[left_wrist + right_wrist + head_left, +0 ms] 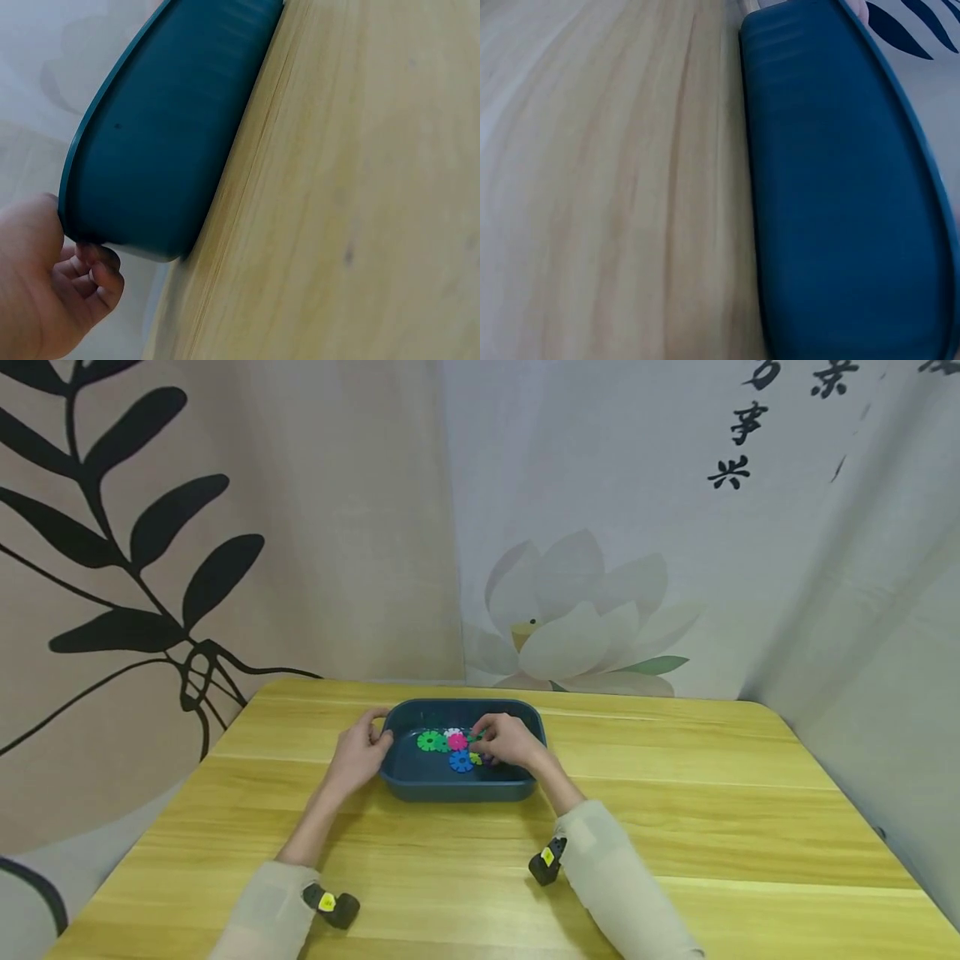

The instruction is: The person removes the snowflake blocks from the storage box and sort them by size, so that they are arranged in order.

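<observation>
Observed blue plastic tray at centre of head frame, on wood-grain tabletop, pinched at left rim by left hand with bent fingers. Noted right hand over tray's right half with curled fingers, pinching green snowflake disc near pink snowflake disc.

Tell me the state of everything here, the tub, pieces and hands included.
Tub: upright on the table, uncovered.
Colorful pieces: lying in the tub.
Left hand: gripping the tub's rim.
Right hand: apparently pinching a green piece.
Cloth: hanging behind the table.
</observation>
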A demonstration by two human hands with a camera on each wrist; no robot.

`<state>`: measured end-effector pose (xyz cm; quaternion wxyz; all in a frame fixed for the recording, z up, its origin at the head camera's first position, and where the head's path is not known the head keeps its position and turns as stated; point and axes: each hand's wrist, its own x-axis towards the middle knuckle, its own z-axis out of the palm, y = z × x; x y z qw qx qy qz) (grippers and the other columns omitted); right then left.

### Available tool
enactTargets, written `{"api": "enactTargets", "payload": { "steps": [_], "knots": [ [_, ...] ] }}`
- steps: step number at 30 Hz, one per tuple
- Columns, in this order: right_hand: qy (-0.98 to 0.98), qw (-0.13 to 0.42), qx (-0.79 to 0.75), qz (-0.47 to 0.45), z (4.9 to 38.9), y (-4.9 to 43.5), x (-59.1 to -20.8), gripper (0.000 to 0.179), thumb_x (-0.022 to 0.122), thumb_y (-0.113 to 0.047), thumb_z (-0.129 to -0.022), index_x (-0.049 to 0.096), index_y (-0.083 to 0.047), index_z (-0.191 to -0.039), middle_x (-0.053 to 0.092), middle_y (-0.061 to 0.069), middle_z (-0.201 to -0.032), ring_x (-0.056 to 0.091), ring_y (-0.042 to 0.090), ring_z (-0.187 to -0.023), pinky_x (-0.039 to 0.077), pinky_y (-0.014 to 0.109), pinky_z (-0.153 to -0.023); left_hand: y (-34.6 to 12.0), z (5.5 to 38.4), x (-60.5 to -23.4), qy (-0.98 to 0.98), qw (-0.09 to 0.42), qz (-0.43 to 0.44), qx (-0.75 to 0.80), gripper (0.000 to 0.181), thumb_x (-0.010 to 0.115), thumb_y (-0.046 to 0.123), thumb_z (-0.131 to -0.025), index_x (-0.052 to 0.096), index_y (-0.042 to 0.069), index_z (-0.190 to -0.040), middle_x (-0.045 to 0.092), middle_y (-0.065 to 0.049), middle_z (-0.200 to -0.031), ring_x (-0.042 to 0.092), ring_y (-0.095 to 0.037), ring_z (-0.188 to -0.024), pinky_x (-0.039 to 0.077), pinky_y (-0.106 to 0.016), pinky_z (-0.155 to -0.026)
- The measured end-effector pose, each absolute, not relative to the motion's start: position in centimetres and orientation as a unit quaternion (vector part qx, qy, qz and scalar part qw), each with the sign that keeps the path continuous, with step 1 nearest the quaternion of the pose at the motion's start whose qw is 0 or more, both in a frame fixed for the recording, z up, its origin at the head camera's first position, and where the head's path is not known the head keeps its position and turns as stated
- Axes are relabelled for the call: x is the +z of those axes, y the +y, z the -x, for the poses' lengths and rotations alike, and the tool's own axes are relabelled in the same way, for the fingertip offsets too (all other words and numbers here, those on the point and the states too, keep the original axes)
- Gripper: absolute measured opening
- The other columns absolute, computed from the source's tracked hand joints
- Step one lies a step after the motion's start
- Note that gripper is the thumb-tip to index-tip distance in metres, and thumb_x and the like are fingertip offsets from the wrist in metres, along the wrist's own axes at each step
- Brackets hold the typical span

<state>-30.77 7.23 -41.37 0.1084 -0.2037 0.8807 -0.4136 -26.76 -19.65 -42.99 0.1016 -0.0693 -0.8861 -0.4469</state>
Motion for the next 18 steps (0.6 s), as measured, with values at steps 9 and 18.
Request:
{"api": "enactTargets", "payload": {
  "steps": [9, 18],
  "knots": [
    [0.903, 0.118, -0.366, 0.190, 30.78, 7.14, -41.60, 0.030, 0.082, -0.012, -0.085, 0.068, -0.002, -0.110, 0.069, 0.007, -0.088, 0.063, 0.015, -0.067, 0.054, 0.028, -0.067, -19.75, 26.91, -43.00, -0.883, 0.101, 0.078, -0.451, 0.041, 0.055, 0.004, -0.101, 0.050, -0.005, -0.140, 0.046, -0.003, -0.069, 0.043, -0.018, -0.057, 0.038, -0.029, -0.055],
    [0.922, 0.110, -0.329, 0.174, 30.85, 6.97, -41.71, 0.026, 0.085, -0.013, -0.082, 0.069, -0.004, -0.100, 0.063, 0.005, -0.087, 0.058, 0.015, -0.070, 0.050, 0.027, -0.067, -19.84, 26.97, -43.14, -0.883, 0.100, 0.077, -0.451, 0.040, 0.055, 0.005, -0.100, 0.050, -0.006, -0.139, 0.045, -0.003, -0.067, 0.042, -0.018, -0.056, 0.037, -0.029, -0.055]
  ]
}}
